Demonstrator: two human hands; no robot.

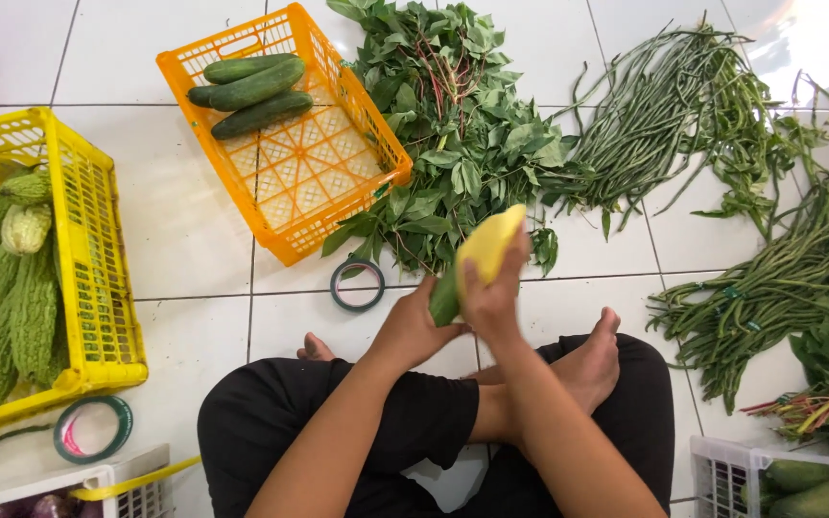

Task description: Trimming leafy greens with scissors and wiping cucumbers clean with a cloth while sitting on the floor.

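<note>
I sit cross-legged on a white tiled floor. My left hand (pixel 413 324) grips the green lower end of a long vegetable (pixel 485 245) whose upper end is yellow. My right hand (pixel 494 295) wraps around the middle of the same vegetable from the right side. It is held tilted above the floor, just in front of my knees. A roll of green tape (pixel 357 285) lies on the tiles just left of my hands.
An orange crate (pixel 338 182) holds three cucumbers (pixel 253 93). A yellow crate (pixel 98 288) at left holds bitter gourds (pixel 13 307). Leafy greens (pixel 453 134) and long beans (pixel 769 278) lie ahead and right. Another tape roll (pixel 93 429) and white crates (pixel 722 470) sit near me.
</note>
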